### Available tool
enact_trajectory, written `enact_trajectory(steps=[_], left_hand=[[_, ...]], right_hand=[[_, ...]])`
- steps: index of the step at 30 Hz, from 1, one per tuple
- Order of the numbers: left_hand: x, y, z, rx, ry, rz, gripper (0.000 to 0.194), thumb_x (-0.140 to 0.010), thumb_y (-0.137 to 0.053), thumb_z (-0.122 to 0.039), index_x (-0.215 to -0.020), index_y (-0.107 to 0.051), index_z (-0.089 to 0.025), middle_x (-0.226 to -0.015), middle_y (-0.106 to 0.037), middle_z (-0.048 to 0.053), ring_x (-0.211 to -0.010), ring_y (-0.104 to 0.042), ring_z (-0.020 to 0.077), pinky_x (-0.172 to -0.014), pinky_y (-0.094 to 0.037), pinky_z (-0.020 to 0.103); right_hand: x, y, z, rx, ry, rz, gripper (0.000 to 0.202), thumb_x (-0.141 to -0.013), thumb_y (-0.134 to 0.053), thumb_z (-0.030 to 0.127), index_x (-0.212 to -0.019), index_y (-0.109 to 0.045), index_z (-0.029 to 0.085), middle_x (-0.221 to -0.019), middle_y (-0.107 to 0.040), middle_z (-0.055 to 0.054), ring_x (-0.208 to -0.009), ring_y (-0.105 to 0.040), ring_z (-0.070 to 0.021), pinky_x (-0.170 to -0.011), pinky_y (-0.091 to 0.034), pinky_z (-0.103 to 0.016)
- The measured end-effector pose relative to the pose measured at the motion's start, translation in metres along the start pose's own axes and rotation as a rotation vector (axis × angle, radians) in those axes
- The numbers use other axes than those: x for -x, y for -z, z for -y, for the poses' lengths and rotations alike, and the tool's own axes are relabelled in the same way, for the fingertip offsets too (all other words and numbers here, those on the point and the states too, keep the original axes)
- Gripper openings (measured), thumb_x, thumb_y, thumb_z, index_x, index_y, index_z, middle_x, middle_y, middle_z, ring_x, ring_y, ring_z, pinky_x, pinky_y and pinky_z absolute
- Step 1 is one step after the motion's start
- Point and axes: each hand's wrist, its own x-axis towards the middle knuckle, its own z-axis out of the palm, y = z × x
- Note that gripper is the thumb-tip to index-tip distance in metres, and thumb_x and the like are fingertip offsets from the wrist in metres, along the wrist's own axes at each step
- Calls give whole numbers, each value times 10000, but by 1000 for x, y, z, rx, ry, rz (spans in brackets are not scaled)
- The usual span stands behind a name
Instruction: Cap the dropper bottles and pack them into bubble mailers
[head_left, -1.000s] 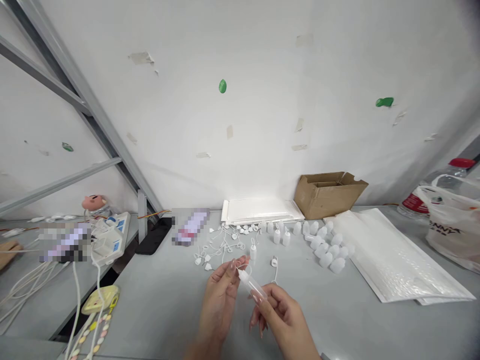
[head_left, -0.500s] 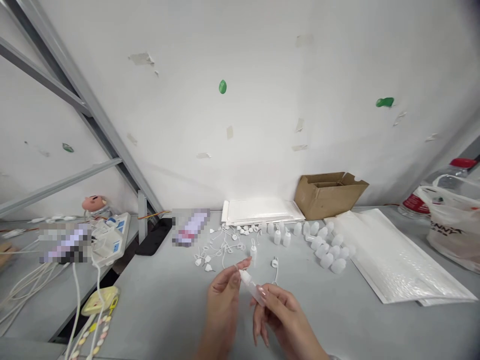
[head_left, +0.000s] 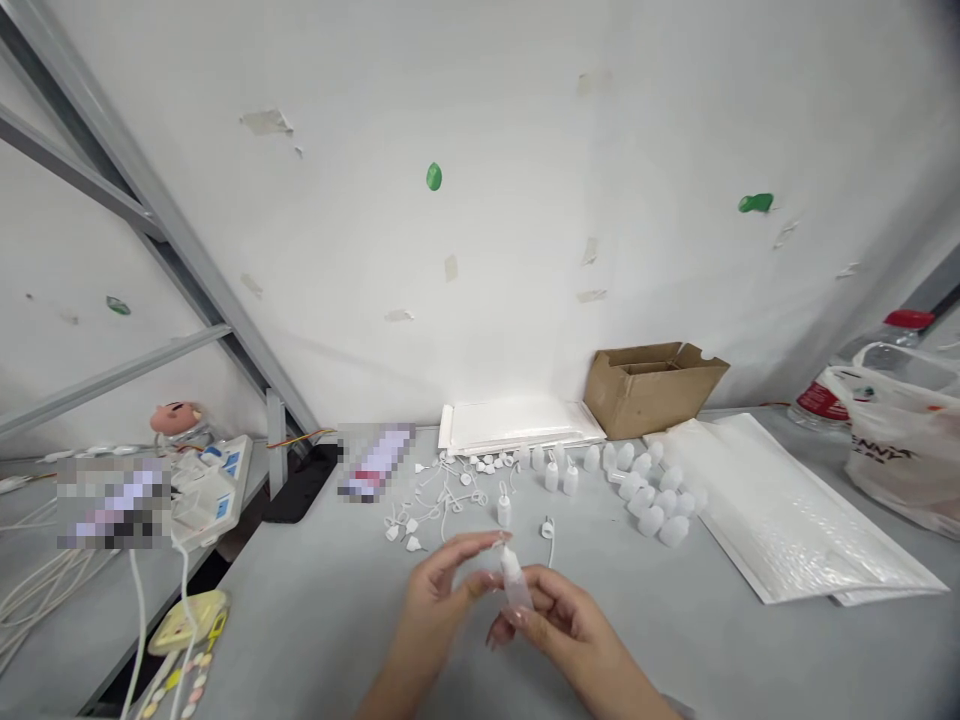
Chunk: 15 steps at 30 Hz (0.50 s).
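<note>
Between my hands, above the near part of the table, is a small translucent plastic dropper bottle (head_left: 515, 582) with a white cap on top. My right hand (head_left: 559, 615) pinches its lower body between thumb and fingers. At the capped end, my left hand (head_left: 442, 590) has its index finger over the top and its thumb against the side. Just beyond stands a capped bottle (head_left: 504, 511), and two more capped bottles (head_left: 552, 476) are farther back. A loose white cap with a cord (head_left: 548, 530) lies beyond my right hand.
Several white caps with cords (head_left: 411, 527) are scattered left of centre. Several uncapped bottles (head_left: 651, 519) cluster to the right, beside bubble mailers (head_left: 765, 510). A cardboard box (head_left: 652, 400), a phone (head_left: 300, 485), a plastic bag (head_left: 900, 460) and a power strip (head_left: 225, 490) also lie around.
The bottle has turned from leaning left to more upright. My left hand has shifted left and its index finger now lies over the cap. The view has moved slightly.
</note>
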Motion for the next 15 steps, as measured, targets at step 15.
enact_trajectory(steps=[15], left_hand=[[-193, 6, 16, -1054, -388, 208, 634, -714, -652, -296, -1291, -428, -159, -1443, -347, 149, -1364, -212, 252, -1091, -149, 365]], right_hand=[[-59, 60, -4, 1095, 59, -431, 120, -809, -564, 230, -706, -545, 172, -685, -575, -11, -605, -521, -146, -547, -343, -238]])
